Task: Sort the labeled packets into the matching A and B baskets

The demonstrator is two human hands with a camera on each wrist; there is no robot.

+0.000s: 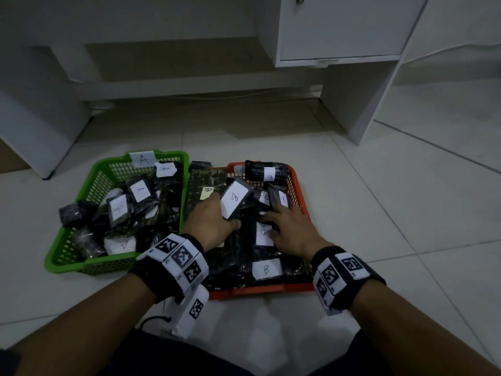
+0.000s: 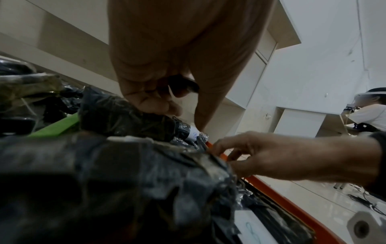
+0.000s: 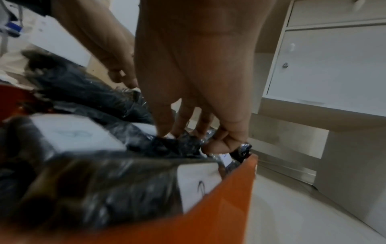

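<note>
A green basket (image 1: pixel 89 264) tagged A (image 1: pixel 143 158) holds several black packets with A labels (image 1: pixel 139 189). To its right, an orange basket (image 1: pixel 271 289) is piled with B packets (image 1: pixel 267 270). My left hand (image 1: pixel 214 221) grips one black packet with a white B label (image 1: pixel 234 199), tilted up above the pile; in the left wrist view its fingers (image 2: pixel 154 99) curl round the dark packet (image 2: pixel 183 85). My right hand (image 1: pixel 287 226) rests spread on the pile, its fingertips (image 3: pixel 165 130) touching black wrap beside the orange wall (image 3: pixel 208 206).
A rolled B packet (image 1: pixel 265 172) lies across the orange basket's far rim. One black packet (image 1: pixel 71 213) hangs over the green basket's left edge. White desk and cabinet (image 1: pixel 339 28) stand behind, on a pale tiled floor. Another person (image 2: pixel 367 113) sits far off.
</note>
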